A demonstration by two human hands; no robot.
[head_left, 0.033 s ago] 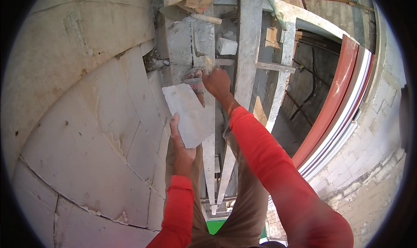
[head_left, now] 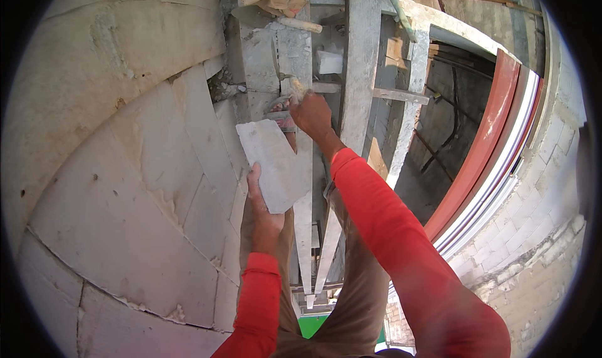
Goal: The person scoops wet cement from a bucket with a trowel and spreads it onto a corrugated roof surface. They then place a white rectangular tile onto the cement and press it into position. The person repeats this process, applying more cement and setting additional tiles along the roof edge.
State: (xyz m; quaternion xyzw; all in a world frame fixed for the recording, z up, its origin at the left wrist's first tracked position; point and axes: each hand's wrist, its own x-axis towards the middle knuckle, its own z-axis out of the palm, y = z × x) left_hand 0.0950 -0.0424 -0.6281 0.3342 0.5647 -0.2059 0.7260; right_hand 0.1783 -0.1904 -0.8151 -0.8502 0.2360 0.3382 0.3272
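My left hand (head_left: 263, 215) grips the lower edge of a flat grey piece of block (head_left: 273, 163) and holds it up, tilted, beside the wall. My right hand (head_left: 311, 114) reaches forward just above it and is closed around the wooden handle of a trowel (head_left: 283, 114). The trowel's blade lies at the block piece's upper edge. Both forearms wear red sleeves.
A wall of large pale blocks (head_left: 125, 188) with mortar joints fills the left. Grey wooden scaffold planks and rails (head_left: 364, 63) run ahead and below. A red-and-white frame (head_left: 486, 144) curves along the right, with a brick wall (head_left: 539, 220) beyond. A green patch (head_left: 313, 325) lies far below.
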